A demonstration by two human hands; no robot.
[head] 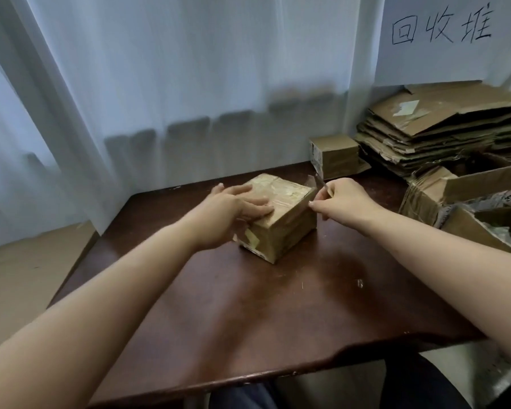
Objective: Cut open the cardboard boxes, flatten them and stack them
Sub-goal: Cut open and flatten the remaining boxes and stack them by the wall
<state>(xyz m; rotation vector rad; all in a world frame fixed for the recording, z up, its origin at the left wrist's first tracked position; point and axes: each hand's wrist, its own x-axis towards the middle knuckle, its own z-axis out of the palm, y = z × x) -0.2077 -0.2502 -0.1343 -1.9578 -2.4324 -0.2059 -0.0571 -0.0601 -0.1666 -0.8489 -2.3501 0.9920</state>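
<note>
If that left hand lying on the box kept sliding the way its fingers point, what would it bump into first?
Probably the right hand. The left hand lies flat on the taped box, its fingers aimed rightward across the top. The right hand pinches something at the box's right edge, directly in that line, though depth is hard to judge.

Dark brown bench. Taped cardboard box sits near centre; small box at far edge. Flattened cardboard stack and opened boxes occupy right side.

A dark brown table stands against white curtains, a handwritten paper sign hanging at right.
</note>
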